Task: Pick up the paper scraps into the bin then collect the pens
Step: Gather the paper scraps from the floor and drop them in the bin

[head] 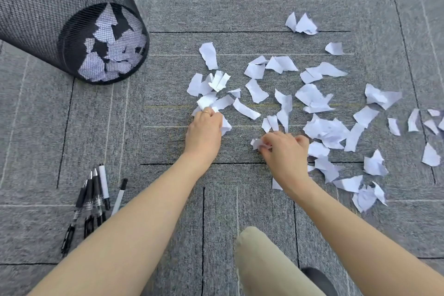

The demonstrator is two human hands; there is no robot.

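Torn white paper scraps (310, 96) scattered all over the grey carpet tiles (168, 199). Left hand (204, 131) clutching a bunch of scraps, right hand (284, 149) pinching one small piece. Black mesh wire bin (48, 19) upper left, some scraps inside. Black and white pens (93, 199) lying lower left.
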